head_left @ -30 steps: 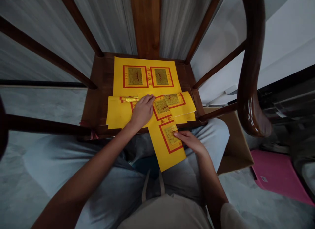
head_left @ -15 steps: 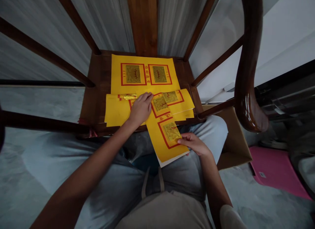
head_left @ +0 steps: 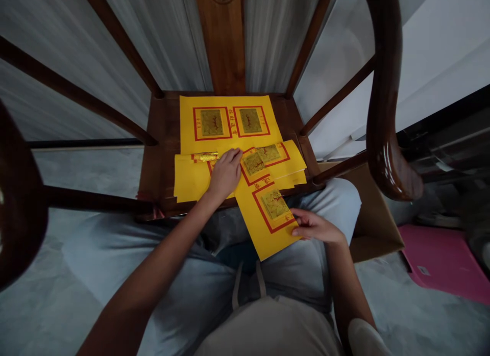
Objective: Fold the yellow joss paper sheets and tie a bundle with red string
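Observation:
Yellow paper sheets printed with red frames and gold squares lie on a dark wooden chair seat (head_left: 156, 157). My left hand (head_left: 225, 173) rests flat, fingers forward, on the front stack of sheets (head_left: 189, 177) beside a small gold-foil fold (head_left: 204, 156). My right hand (head_left: 316, 227) pinches the right edge of one yellow sheet (head_left: 270, 221), which hangs off the seat over my lap. A flat sheet with two gold squares (head_left: 229, 122) lies at the back of the seat.
The chair's curved arm (head_left: 386, 101) rises at right and its other arm (head_left: 19, 203) at left. A cardboard box (head_left: 377, 218) sits by my right knee. A pink flat item (head_left: 446, 264) lies on the floor at right.
My right hand slid from the gold square down to the sheet's right edge, and the sheet shifted slightly. My left hand stayed on the stack.

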Motion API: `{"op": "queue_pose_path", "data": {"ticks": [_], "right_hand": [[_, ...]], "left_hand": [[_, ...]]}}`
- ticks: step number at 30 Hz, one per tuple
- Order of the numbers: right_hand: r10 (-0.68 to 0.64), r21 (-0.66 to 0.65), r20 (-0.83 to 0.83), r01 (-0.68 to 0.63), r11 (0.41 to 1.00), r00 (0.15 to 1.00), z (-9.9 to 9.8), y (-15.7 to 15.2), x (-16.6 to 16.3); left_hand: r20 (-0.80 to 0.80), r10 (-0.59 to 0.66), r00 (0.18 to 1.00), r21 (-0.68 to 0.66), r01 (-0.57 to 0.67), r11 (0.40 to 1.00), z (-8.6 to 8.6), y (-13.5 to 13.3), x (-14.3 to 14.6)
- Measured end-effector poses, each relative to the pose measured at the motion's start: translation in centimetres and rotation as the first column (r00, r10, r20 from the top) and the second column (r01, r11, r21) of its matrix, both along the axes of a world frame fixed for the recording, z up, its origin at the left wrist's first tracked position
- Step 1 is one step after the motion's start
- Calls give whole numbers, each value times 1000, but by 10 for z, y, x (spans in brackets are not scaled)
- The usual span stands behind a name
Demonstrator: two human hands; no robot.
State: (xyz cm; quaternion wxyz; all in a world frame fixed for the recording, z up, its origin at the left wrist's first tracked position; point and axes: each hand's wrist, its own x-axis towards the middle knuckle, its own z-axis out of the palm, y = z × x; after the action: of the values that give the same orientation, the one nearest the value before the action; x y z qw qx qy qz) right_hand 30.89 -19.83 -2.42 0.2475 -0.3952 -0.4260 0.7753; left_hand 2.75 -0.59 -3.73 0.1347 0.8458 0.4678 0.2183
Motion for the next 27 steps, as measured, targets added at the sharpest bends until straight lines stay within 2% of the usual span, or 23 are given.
{"op": "queue_pose_path", "data": {"ticks": [3,5,6,8,10,13,16,18,19,21,24,27], "right_hand": [[-2,38,94,-2,999,996,6,4,11],[-83,138,208,55,989,975,16,11,18],[-149,216,273,90,972,951,23,16,21],[-306,414,380,136,900,873,37,30,25],[-404,520,433,142,842,806,50,48,27],[-411,485,435,176,857,801,56,78,29],[-399,422,341,241,874,851,50,109,26],[-427,409,286,294,864,858,43,131,21],[-465,427,260,331,841,846,40,141,18],[-580,517,216,412,750,785,37,163,10],[-596,634,298,313,708,745,37,191,-2],[-494,719,411,60,692,766,37,209,-8]], "left_hand": [[10,21,1000,40,-21,999,3,-3,-1],[30,31,999,98,-33,995,6,-7,-1],[37,21,999,127,-26,992,9,-9,-2],[39,-28,999,171,21,985,16,-13,-3],[30,-87,996,195,80,978,27,-15,-4],[22,-130,991,210,123,970,49,-14,-6],[18,-170,985,193,164,967,72,-5,-7],[3,-237,972,149,234,961,83,1,-6],[-1,-262,965,130,260,957,86,4,-6],[2,-278,961,106,276,955,88,8,-6],[23,-231,973,73,229,971,85,11,-11],[-3,-172,985,22,172,985,75,15,-19]]}}
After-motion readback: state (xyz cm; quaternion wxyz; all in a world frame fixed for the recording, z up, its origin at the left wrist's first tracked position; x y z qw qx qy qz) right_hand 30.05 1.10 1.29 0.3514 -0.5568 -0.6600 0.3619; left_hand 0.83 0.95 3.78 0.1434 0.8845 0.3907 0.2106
